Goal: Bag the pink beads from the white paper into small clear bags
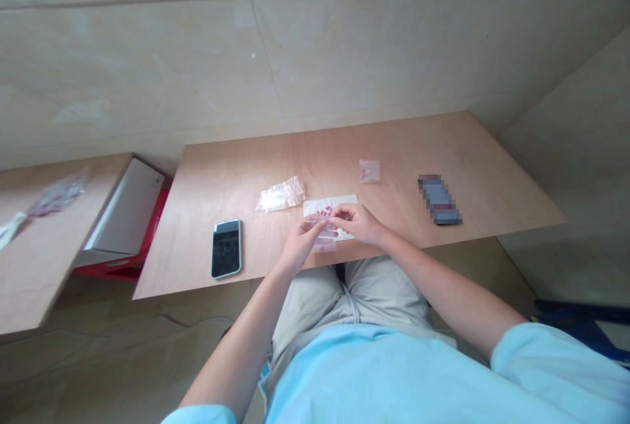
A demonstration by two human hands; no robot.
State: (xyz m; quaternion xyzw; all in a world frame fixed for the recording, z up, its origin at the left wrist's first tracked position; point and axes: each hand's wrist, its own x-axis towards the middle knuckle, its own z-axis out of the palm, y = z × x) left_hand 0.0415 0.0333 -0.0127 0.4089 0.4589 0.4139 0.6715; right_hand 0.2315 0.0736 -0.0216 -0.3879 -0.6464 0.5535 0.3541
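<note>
My left hand [301, 241] is closed, thumb and fingers pinching the left side of a small clear plastic bag [325, 233]. From the right, my right hand [361, 223] meets it with fingertips pressed together at the bag's upper edge; anything smaller between those fingers is hidden. Beneath both hands lies a white sheet of paper [346, 201], with several tiny red pieces [323, 210] on it just beyond the fingertips. A pinkish clear packet [323, 247] shows below the bag, near the table's front edge.
A pile of clear bags [281, 195] lies left of the paper. Farther back is a small bag with red bits [369, 172]. One phone [227, 249] rests at left, another, blurred phone-like device [440, 199] at right. A second table [29, 279] stands left, beside a white box [121, 207].
</note>
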